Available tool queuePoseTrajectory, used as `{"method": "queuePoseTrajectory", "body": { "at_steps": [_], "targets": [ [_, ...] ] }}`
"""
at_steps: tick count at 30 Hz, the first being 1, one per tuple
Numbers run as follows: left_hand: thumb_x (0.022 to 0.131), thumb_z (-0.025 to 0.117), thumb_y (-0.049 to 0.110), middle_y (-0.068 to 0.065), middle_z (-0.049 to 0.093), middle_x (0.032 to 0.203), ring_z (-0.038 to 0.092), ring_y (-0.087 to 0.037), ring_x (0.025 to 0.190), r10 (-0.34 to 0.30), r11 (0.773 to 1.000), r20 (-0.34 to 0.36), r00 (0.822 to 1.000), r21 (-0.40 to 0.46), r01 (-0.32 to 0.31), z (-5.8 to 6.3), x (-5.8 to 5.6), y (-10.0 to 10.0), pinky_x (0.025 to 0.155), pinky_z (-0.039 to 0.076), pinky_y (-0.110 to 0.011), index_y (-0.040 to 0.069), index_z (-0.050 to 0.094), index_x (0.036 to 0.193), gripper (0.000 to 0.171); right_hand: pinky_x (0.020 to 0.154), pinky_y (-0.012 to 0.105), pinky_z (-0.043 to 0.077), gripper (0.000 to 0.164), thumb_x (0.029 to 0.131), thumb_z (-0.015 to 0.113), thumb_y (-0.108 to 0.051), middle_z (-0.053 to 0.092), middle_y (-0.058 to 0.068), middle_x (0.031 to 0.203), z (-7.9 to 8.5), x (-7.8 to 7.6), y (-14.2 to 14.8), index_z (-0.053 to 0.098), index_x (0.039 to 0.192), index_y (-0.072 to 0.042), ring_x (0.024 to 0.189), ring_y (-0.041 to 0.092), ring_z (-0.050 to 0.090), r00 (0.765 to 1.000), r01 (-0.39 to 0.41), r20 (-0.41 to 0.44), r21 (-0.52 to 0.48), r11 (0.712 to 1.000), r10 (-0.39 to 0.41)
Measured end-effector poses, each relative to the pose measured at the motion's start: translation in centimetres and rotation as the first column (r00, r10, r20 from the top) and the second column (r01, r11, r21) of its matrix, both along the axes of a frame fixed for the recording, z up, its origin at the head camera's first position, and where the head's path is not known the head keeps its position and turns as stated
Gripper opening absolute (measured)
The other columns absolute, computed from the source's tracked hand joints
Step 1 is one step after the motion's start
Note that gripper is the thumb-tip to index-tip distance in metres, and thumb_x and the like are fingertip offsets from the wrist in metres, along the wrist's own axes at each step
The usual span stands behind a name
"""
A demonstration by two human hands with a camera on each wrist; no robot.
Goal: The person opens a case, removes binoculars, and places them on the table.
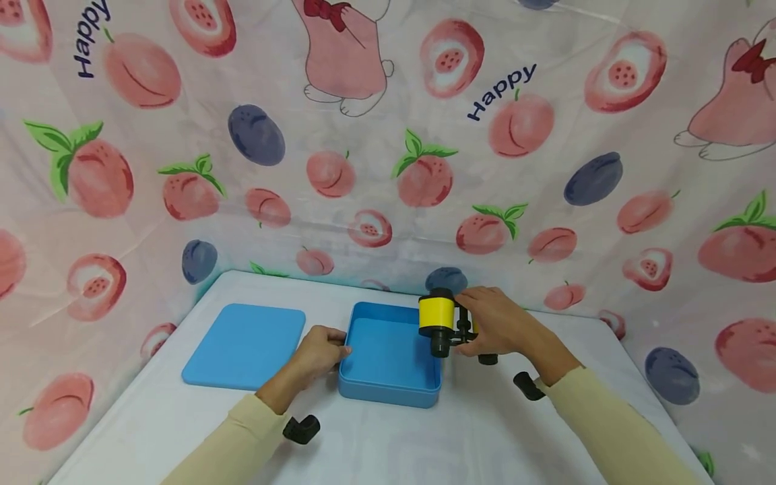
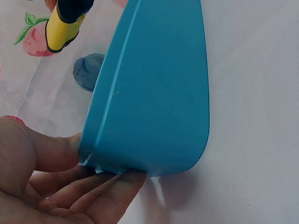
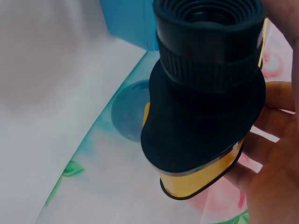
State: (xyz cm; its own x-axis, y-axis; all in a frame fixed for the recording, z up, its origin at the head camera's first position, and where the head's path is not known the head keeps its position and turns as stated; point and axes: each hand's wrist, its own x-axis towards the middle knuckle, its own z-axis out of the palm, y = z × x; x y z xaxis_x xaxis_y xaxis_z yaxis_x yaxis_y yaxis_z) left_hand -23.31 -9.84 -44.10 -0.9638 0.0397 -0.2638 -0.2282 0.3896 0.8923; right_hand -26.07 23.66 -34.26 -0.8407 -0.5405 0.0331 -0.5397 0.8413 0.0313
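Yellow-and-black binoculars (image 1: pixel 436 314) are up at the right edge of an open blue box (image 1: pixel 388 393), eyepieces toward me. My right hand (image 1: pixel 494 320) grips them from the right; the right wrist view shows fingers around the far side of the binoculars (image 3: pixel 205 102). At the box's left side, my left hand (image 1: pixel 318 350) pinches the wall, thumb at the rim and fingers along the outside. The left wrist view shows that hand (image 2: pixel 60 182) at a corner of the box (image 2: pixel 154 93). Inside the box, the visible floor is bare blue.
A flat blue lid (image 1: pixel 245 347) lies left of the box on the white table (image 1: pixel 376 444). Behind the table hangs a pink cloth (image 1: pixel 376 121) printed with peaches and plums. Black camera mounts (image 1: pixel 301 429) sit on both wrists.
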Motion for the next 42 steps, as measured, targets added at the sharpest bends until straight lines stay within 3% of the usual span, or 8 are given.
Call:
{"method": "queuePoseTrajectory", "body": {
  "at_steps": [15,42],
  "targets": [
    [0.102,0.063,0.007,-0.028,0.065,0.136,0.071,-0.036,0.115,0.015,1.000,0.004,1.000,-0.011,-0.014,0.0,0.2,0.0,0.094,0.062,-0.051,-0.010,0.057,0.140,0.042,0.115,0.063,0.044,0.089,0.071,0.091,-0.051,0.067,0.018,0.138,-0.1,-0.2,2.5,0.062,0.138,0.002,0.131,0.040,0.058,0.999,0.005,-0.040,-0.034,0.999,-0.006],
    [0.102,0.062,0.005,-0.030,0.063,0.138,0.068,-0.040,0.122,0.000,1.000,-0.020,1.000,0.001,0.000,0.1,0.2,0.2,0.094,0.062,-0.051,-0.013,0.055,0.141,0.044,0.110,0.063,0.049,0.086,0.070,0.093,-0.046,0.067,0.017,0.136,0.8,0.3,6.6,0.062,0.136,0.001,0.128,0.041,0.058,0.998,0.056,-0.015,-0.069,0.996,-0.057]
  ]
}}
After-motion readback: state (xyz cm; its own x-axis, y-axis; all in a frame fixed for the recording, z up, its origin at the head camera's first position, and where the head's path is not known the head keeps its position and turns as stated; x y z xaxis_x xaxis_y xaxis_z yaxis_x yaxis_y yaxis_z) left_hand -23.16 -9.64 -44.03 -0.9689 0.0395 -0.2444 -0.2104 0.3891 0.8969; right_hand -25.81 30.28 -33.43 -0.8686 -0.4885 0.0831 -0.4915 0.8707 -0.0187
